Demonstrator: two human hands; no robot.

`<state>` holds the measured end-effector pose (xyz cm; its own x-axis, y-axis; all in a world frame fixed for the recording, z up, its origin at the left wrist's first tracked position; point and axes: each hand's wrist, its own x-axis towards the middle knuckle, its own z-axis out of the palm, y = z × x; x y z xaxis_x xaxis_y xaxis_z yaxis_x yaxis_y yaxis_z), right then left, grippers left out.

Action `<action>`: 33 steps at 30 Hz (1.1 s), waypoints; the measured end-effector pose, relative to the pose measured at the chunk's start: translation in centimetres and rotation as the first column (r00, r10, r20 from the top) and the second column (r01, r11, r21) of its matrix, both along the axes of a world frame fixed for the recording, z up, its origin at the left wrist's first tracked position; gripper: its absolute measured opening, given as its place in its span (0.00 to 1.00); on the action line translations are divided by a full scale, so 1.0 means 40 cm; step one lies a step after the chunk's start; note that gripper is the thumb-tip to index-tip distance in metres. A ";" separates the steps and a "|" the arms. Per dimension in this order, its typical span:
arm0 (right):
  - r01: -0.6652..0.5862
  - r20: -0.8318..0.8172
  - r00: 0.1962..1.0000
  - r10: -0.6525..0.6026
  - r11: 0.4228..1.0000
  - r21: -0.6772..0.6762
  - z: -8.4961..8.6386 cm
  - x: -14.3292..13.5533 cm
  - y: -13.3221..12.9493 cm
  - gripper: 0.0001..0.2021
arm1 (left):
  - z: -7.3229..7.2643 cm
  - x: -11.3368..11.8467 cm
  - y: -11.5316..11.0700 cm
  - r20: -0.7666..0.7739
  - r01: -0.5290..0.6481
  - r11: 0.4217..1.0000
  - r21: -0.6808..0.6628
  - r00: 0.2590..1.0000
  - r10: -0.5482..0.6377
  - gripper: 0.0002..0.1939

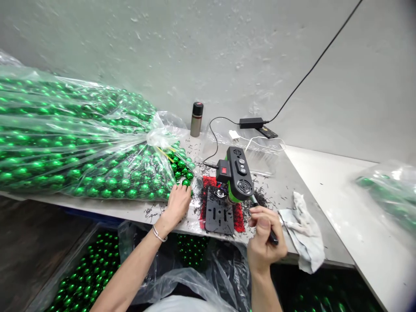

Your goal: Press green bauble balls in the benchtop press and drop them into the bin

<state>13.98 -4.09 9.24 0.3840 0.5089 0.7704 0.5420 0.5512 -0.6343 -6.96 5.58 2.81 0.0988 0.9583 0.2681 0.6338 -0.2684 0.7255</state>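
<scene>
My left hand [180,201] reaches to the spilled shiny green balls [182,167] at the mouth of a clear plastic bag [156,136]. Its fingers are curled down among the balls, and the fingertips are hidden. In my right hand [266,236] is a rod with a black grip [273,238]; its thin grey end reaches beside the machine head. I cannot tell whether the rod is joined to the machine. Between my hands stands a small black machine [240,173] with round vents and a red switch, over a slotted black plate [219,214]. A shiny ornament-like piece [220,193] lies under the head.
Under the plate is a red mat [239,219], with black shavings [260,197] around it. A bottle [196,119], power adapter [251,123] and cable stand behind. A white cloth [303,232] hangs over the front edge. More green balls [86,268] fill containers below.
</scene>
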 end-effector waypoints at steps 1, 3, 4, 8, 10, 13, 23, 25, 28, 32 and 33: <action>0.001 0.004 1.000 -0.001 1.000 -0.003 -0.002 0.001 0.000 0.10 | -0.002 -0.003 0.000 0.020 0.007 1.000 0.004 1.000 -0.007 0.05; 0.002 0.015 1.000 -0.002 1.000 -0.001 -0.004 0.002 0.000 0.09 | 0.004 -0.012 -0.011 0.110 0.009 1.000 0.005 0.994 -0.009 0.10; 0.000 0.021 1.000 0.000 1.000 0.006 -0.005 0.002 0.001 0.09 | 0.011 -0.015 -0.020 0.178 0.005 1.000 -0.014 0.984 -0.002 0.13; -0.006 0.031 1.000 0.005 0.999 0.035 -0.005 0.002 0.003 0.09 | 0.039 -0.012 -0.056 0.560 0.043 0.973 -0.226 0.823 0.094 0.18; -0.001 0.031 1.000 0.000 0.999 0.033 -0.005 0.002 0.004 0.09 | 0.038 0.007 -0.069 0.714 0.130 0.940 -0.317 0.685 0.145 0.22; -0.012 0.032 0.999 0.011 1.000 0.025 -0.007 0.002 0.003 0.08 | 0.008 0.056 -0.081 0.811 0.246 0.883 -0.399 0.543 0.215 0.30; -0.060 0.074 0.996 0.059 0.998 0.007 -0.007 0.006 -0.003 0.08 | -0.087 0.176 -0.099 0.371 0.174 0.946 -0.275 0.927 -0.063 0.23; -0.062 0.095 0.994 0.060 0.998 0.015 -0.003 0.005 -0.004 0.08 | -0.088 0.178 -0.102 0.232 0.179 0.972 -0.154 0.962 -0.141 0.20; -0.058 0.117 0.992 0.055 0.998 0.023 0.002 0.003 -0.005 0.09 | -0.087 0.180 -0.105 0.046 0.229 0.973 0.014 0.972 -0.229 0.17; -0.067 0.154 0.986 0.061 0.997 0.035 0.008 0.010 -0.005 0.08 | -0.093 0.191 -0.110 -0.112 0.245 0.961 0.130 0.967 -0.231 0.15; -0.082 0.167 0.983 0.076 0.996 0.028 0.008 0.013 -0.006 0.09 | -0.097 0.194 -0.112 -0.128 0.232 0.959 0.162 0.969 -0.213 0.15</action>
